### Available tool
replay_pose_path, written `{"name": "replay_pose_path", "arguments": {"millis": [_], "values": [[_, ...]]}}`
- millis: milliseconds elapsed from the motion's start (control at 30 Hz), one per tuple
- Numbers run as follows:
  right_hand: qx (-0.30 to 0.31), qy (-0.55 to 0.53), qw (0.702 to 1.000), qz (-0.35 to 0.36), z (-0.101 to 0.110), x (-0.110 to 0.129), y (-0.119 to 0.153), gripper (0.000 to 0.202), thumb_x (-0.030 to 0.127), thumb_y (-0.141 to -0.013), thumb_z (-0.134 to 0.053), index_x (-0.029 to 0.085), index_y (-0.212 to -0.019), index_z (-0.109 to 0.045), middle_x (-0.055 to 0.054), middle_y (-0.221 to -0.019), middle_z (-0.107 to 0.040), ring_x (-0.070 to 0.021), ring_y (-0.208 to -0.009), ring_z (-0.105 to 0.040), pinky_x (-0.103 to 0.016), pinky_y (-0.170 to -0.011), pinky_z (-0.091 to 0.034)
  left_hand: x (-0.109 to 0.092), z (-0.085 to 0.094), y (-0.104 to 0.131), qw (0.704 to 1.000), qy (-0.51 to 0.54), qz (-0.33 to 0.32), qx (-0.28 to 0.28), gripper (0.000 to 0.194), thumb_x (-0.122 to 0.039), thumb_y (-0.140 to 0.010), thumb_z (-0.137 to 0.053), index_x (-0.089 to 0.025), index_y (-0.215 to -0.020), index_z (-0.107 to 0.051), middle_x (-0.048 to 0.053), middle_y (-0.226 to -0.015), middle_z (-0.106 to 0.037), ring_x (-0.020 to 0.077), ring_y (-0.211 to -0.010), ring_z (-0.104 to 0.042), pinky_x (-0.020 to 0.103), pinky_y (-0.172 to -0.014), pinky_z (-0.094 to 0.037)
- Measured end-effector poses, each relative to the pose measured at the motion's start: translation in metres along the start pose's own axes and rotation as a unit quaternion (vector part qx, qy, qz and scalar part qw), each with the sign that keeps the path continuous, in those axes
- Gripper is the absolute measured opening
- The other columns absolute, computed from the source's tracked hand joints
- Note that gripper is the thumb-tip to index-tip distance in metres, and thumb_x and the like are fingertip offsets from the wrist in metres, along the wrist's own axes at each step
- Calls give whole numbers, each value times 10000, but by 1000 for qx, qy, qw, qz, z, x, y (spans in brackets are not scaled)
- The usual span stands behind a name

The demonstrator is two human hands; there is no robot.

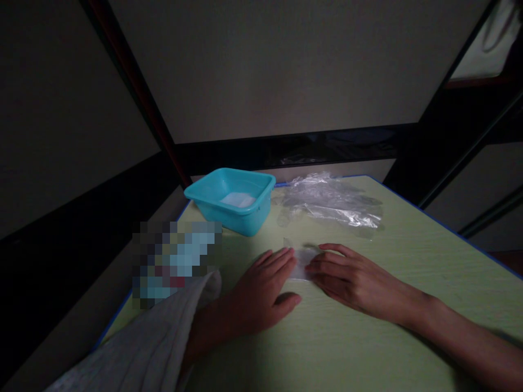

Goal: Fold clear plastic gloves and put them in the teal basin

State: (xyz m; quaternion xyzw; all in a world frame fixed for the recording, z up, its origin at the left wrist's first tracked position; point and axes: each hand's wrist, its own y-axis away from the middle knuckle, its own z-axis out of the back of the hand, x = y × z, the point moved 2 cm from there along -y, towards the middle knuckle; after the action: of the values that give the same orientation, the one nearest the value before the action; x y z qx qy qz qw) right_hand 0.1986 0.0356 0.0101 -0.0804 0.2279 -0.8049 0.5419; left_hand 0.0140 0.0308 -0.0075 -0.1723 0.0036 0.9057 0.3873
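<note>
1. A pixelated item [175, 261] lies at the table's [310, 348] left side.
2. Behind it stands a blue tub [245, 222], something white [238, 200] inside.
3. The left hand [265, 288] lies flat, thumb spread, fingertips on the plastic piece's left end.
4. The small clear plastic piece [301, 264] lies on the table between both hands, which are apart.
5. Crumpled clear plastic [330, 198] lies beyond.
6. The right hand [351, 277] bends its fingers over the piece's right end; I cannot tell whether it pinches.

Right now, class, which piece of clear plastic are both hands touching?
The small flat piece, touched by the left hand and right hand; the larger crumpled plastic lies farther back, untouched.
</note>
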Motion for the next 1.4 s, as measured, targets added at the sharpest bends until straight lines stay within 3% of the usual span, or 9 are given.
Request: {"name": "replay_pose_path", "arguments": {"millis": [167,400,600,700,867,1000,1067,1233,1400], "values": [[5,-41,998,-50,6,-2,0,248,148,-907,-390,137,-832,-627,-67,-847,-671,-180,-815,-603,-385,-890,-457,2,-1,0,999,-3,-4,-32,518,-254,-803,-539,-80,-1279,-432,168,-1372,-429,239,-1287,-378,437,-1065,-315],[13,-181,970,-163,9,-5,-2,184,172,-903,-377,151,-863,-555,-70,-818,-643,-170,-772,-599,-333,-738,-498,10,0,-7,988,9,-17,-151,294,-119,-847,-438,-102,-1100,-588,123,-1135,-645,201,-1053,-602,356,-928,-478],[1,-190,967,-172,4,-7,0,155,255,-854,-524,147,-960,-558,-95,-925,-656,-196,-863,-610,-359,-780,-492,5,8,-9,985,15,-43,-166,300,-128,-871,-353,-136,-928,-648,93,-968,-702,192,-898,-659,338,-818,-524],[-23,-214,961,-171,7,-6,-1,120,222,-884,-468,160,-897,-570,-82,-897,-666,-181,-834,-619,-329,-750,-491,2,12,-6,986,58,-25,-157,314,-153,-869,-349,-128,-945,-652,105,-976,-695,199,-894,-650,336,-828,-503],[-65,-370,882,-286,11,-7,-4,159,263,-878,-462,169,-778,-542,-33,-739,-628,-137,-692,-597,-242,-617,-467,-7,19,1,968,180,102,-141,277,-269,-832,-422,-181,-772,-677,31,-763,-702,183,-705,-621,283,-696,-476],[-69,-512,778,-357,6,-6,-5,280,406,-826,-524,183,-679,-441,61,-541,-401,-70,-462,-367,-184,-409,-278,-12,22,1,923,309,191,-129,354,-367,-782,-424,-169,-528,-571,-6,-506,-557,145,-540,-513,224,-516,-378],[-60,-551,746,-369,3,-7,-6,330,460,-790,-555,188,-665,-417,80,-534,-325,-59,-449,-283,-183,-396,-214,-12,21,-1,907,356,200,-106,346,-373,-756,-423,-168,-493,-515,-19,-478,-485,127,-513,-463,212,-485,-325],[-39,-578,728,-367,-2,-9,-8,383,517,-766,-556,193,-645,-391,82,-547,-287,-65,-473,-256,-189,-416,-199,-6,11,-4,886,408,201,-85,322,-377,-740,-445,-154,-515,-501,-34,-471,-423,100,-483,-389,208,-479,-268],[-12,-596,715,-364,-8,-11,-7,407,550,-749,-562,194,-647,-392,85,-526,-301,-66,-465,-253,-199,-424,-193,1,-1,-2,844,477,220,-104,347,-405,-744,-477,-141,-531,-550,4,-499,-539,127,-507,-486,226,-519,-346]]}}
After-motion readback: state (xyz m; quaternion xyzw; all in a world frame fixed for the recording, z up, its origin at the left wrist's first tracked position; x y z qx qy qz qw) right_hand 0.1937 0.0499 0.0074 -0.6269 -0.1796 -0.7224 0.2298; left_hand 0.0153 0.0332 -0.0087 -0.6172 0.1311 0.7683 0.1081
